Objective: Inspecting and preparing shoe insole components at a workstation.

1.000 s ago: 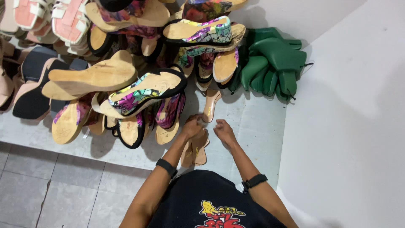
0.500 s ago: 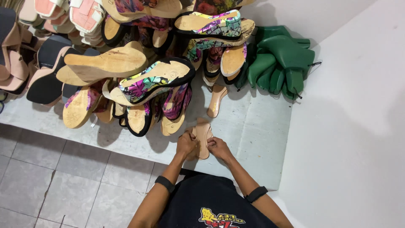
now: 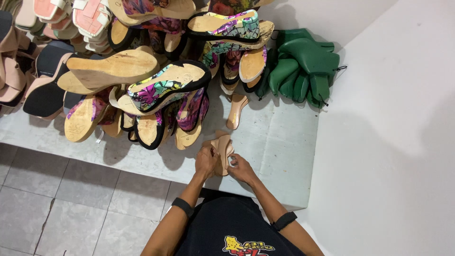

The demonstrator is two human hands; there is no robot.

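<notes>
My left hand (image 3: 206, 161) and my right hand (image 3: 241, 168) both hold a tan insole piece (image 3: 222, 148) over the front edge of a grey concrete ledge (image 3: 279, 142). The left hand's fingers curl around its left side, and the right hand pinches its lower right edge. Another tan insole (image 3: 235, 111) lies flat on the ledge just beyond them. A big heap of wedge sandals (image 3: 161, 87) with floral straps and wooden-looking soles rises to the upper left.
Green plastic shoe lasts (image 3: 303, 66) are piled in the ledge's back right corner against a white wall (image 3: 393, 118). Pink and beige sandals (image 3: 90, 19) fill the top left. Grey floor tiles (image 3: 71, 204) lie below the ledge.
Both hands have drawn the tan insole back from the sandal heap toward the ledge's front edge, nearer my body. The view has shifted slightly.
</notes>
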